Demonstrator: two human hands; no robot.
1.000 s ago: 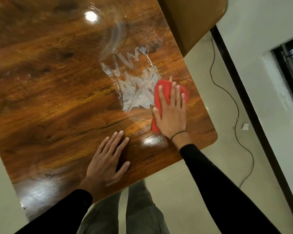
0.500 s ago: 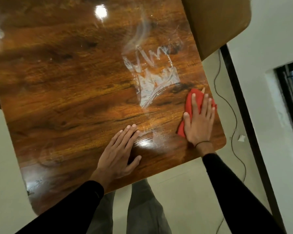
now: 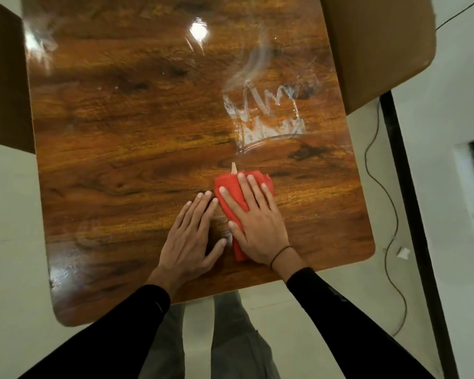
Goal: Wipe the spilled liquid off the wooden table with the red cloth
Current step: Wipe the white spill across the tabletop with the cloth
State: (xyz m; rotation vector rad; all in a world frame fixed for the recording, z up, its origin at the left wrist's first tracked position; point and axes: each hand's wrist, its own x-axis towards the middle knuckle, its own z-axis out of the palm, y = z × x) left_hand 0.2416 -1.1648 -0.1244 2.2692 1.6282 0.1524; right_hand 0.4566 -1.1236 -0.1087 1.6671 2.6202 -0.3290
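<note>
Spilled liquid [image 3: 268,124] lies as a streaky, glassy patch on the far right part of the wooden table [image 3: 126,149], well beyond the hands and short of the right edge. Its outline is hard to follow: ceiling-light glare and faint smears blur into it toward the far side, and a dull smudge near the left front of the table may be wet or only a reflection. The red cloth [image 3: 231,192] sits on the table nearer than the spill, apart from it, with much of it hidden under the right hand [image 3: 257,228]; a small pale tip [image 3: 233,168] pokes out past its far edge, and what that is cannot be made out. Chair parts are cut off by the frame at the upper right [image 3: 378,50] and the left [image 3: 3,77].

Bare wood stretches to the left of the hands and between the cloth and the spill. The near edge runs just behind the wrists, with a rounded corner at the right front.

Fingers of the right hand are straight and slightly spread, palm pressing flat on the cloth. The left hand [image 3: 189,242] rests flat on the wood just beside the cloth, fingers straight, thumb out, gripping nothing.
</note>
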